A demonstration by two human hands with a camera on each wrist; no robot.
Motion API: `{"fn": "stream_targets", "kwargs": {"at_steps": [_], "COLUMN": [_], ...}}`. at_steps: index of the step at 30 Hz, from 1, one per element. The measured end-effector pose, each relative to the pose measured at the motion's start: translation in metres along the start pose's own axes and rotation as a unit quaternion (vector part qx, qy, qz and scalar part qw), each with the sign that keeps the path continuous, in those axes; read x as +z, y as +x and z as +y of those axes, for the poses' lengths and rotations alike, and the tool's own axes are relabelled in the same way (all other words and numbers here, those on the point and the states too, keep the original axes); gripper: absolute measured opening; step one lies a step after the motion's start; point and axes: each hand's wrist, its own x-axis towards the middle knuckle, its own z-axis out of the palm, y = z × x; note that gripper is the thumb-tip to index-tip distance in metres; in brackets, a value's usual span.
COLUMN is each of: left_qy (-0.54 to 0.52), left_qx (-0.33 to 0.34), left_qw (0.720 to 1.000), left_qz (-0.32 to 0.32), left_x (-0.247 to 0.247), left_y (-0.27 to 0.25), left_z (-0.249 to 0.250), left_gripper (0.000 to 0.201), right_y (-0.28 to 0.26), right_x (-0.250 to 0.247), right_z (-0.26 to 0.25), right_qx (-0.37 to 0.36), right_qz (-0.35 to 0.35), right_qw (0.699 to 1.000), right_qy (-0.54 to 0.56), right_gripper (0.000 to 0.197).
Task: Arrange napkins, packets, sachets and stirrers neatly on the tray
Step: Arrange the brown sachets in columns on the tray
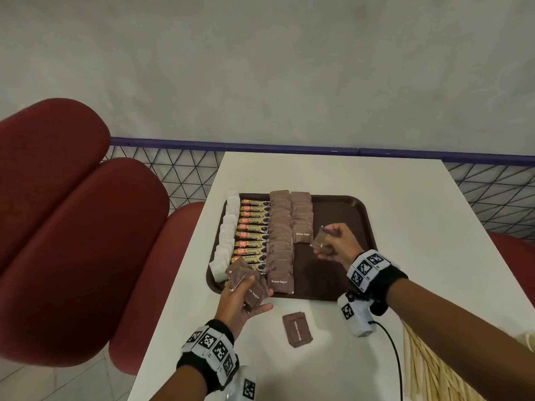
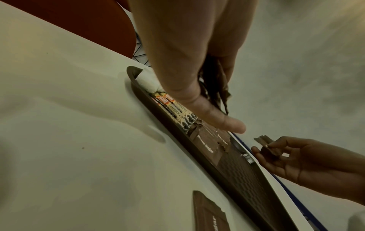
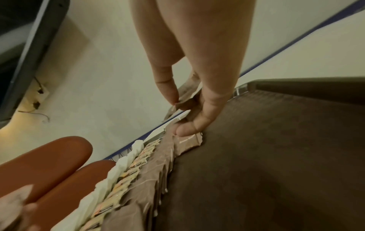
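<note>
Your left hand [image 1: 241, 296] is nearest the camera and grips a bundle of spare sachets [image 1: 246, 285] at the near left corner of the tray [image 1: 351, 204]. Your right hand [image 1: 333, 241] pinches one brown sugar sachet [image 1: 320, 240] above the bare tray floor, just right of the short second sachet column [image 1: 301, 217]. I judge its place is the near end of that column, to the left and down. One loose sachet [image 1: 297, 329] lies on the surface [image 1: 362, 175].

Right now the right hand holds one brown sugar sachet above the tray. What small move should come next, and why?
Probably lower the right hand and lay its sachet at the near end of the shorter brown sugar row. That row stops partway down the tray, while the row beside it reaches the near edge. The left hand holds more sachets to follow.
</note>
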Motion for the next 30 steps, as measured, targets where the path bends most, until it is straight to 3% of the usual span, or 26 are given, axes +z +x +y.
{"fn": "stream_targets", "kwargs": {"at_steps": [4, 9, 19, 24, 30], "left_qy": [-0.005, -0.009, -0.017, -0.027, -0.04], "left_qx": [-0.009, -0.024, -0.037, -0.043, -0.051], "left_qw": [1.0, 1.0, 0.999, 0.999, 0.998], "left_qz": [0.008, 0.013, 0.014, 0.007, -0.009], "left_x": [-0.002, -0.007, -0.013, -0.014, -0.014], "left_y": [0.001, 0.003, 0.007, 0.006, 0.005], "left_z": [-0.001, -0.003, -0.004, -0.003, -0.002], "left_gripper": [0.033, 0.04, 0.035, 0.036, 0.033], "right_y": [0.014, 0.035, 0.059, 0.064, 0.064], "right_x": [-0.002, 0.006, 0.034, 0.038, 0.037], "right_z": [-0.004, -0.006, 0.006, 0.017, 0.021], "right_qx": [-0.048, -0.093, -0.062, -0.096, -0.115], "right_qz": [0.002, 0.007, 0.043, 0.051, 0.072], "right_qw": [0.987, 0.934, 0.888, 0.856, 0.847], "right_qy": [-0.15, -0.345, -0.454, -0.505, -0.514], "right_gripper": [0.028, 0.024, 0.024, 0.02, 0.03]}}
